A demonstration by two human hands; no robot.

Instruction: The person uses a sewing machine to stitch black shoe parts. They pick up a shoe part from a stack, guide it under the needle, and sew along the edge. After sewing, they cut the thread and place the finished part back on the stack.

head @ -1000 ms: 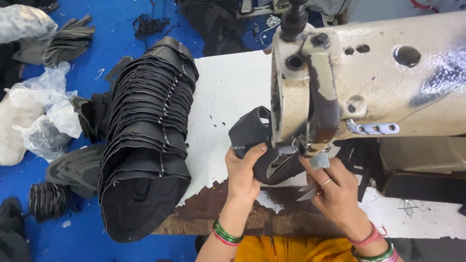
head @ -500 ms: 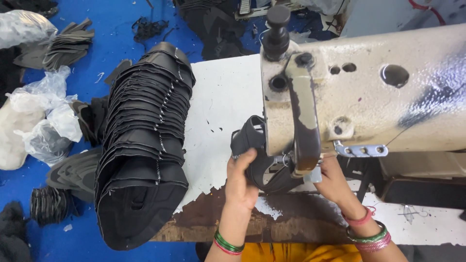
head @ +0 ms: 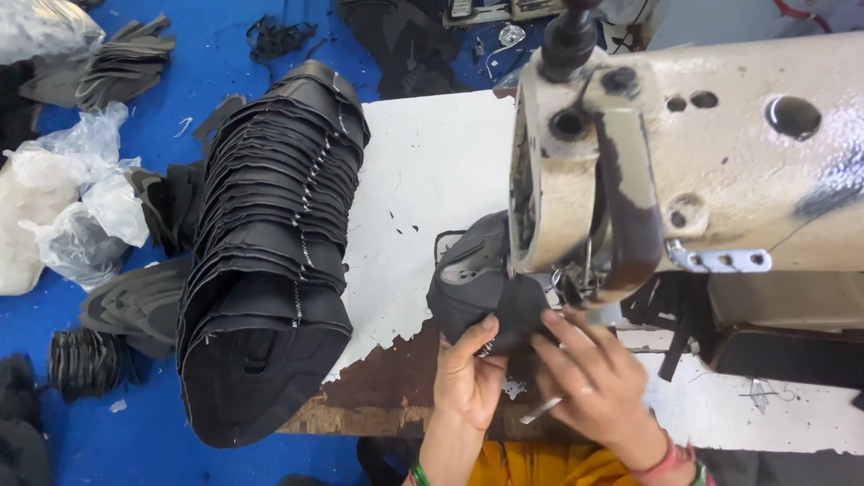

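Your left hand and right hand both pinch the black, soft shoe upper piece under the cream, chipped sewing machine head. The white table is worn brown at its near edge. A ribbed stack of black uppers overhangs the blue floor.

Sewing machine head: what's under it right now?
A black fabric piece lies partly under the sewing machine head, held by the left hand and right hand. The needle and the fabric beneath the head are hidden.
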